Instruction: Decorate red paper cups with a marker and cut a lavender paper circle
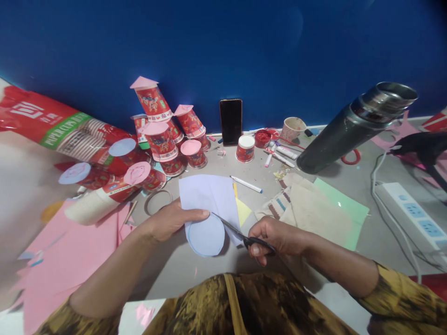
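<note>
My left hand (176,217) pinches a sheet of pale lilac paper (207,191), its thumb on top and the other fingers hidden behind. A circle outlined in blue (206,236) is partly cut free at the lower part of this sheet. In my right hand (274,238) is a pair of black-handled scissors (232,228), fingers wrapped through the handles. The blades point up and left, their tips at the circle's upper edge close to my left thumb. Beyond the paper lies a white marker with a blue end (246,184). A yellow paper piece (243,211) shows beneath the sheet.
Red paper cups with pink tops (160,142) stand stacked at back left, beside a bag of cups (66,125). A phone (231,122) leans on the blue wall. A dark flask (345,130), a cloth (307,204) and a power strip (414,214) are rightward; pink paper (77,251) lies left.
</note>
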Available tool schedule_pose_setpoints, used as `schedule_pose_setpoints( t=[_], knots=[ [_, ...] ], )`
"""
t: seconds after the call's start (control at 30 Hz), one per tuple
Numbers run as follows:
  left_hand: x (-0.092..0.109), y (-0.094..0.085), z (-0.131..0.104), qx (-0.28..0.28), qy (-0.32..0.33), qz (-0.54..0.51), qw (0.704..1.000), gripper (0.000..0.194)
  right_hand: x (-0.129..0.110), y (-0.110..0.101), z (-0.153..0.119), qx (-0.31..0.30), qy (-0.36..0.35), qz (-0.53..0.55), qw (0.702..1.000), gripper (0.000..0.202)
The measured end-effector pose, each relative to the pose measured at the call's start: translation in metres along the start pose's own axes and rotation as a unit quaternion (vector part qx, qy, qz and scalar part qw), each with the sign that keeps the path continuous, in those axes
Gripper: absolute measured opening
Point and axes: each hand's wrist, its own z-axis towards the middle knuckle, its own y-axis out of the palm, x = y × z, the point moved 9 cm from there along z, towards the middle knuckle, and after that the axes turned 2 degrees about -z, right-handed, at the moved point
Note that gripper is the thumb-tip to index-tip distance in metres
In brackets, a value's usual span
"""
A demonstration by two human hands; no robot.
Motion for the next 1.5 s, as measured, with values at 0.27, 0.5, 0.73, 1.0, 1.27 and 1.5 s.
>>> schedule_pose_setpoints(
  t=[0.27,0.5,0.73,1.0,1.27,1.5],
  knots=[
    [0.004,-0.002,-0.004,0.009,0.003,0.012,1.000,0.042,0.002,0.001,0.002,0.006,-0.003,0.015,1.000,0.062],
    [-0.007,-0.008,-0.003,0.002,-0.033,0.010,0.999,0.055,0.006,0.000,0.004,0.008,-0.006,0.019,1.000,0.055],
    [-0.005,-0.010,-0.003,0.007,-0.031,0.021,0.999,0.054,0.007,0.000,0.005,0.012,0.000,0.016,1.000,0.048],
    [-0.001,-0.010,-0.001,-0.004,-0.030,0.044,0.999,0.046,0.008,-0.001,0.006,0.010,0.029,0.006,1.000,0.046],
    [0.003,-0.007,0.001,-0.029,-0.030,0.055,0.998,0.042,0.005,-0.002,0.005,0.018,0.045,0.006,0.999,0.037],
    [0.014,-0.005,0.002,-0.008,-0.034,0.024,0.999,0.036,0.004,-0.007,0.007,0.040,0.022,-0.005,0.999,0.042]
  ],
)
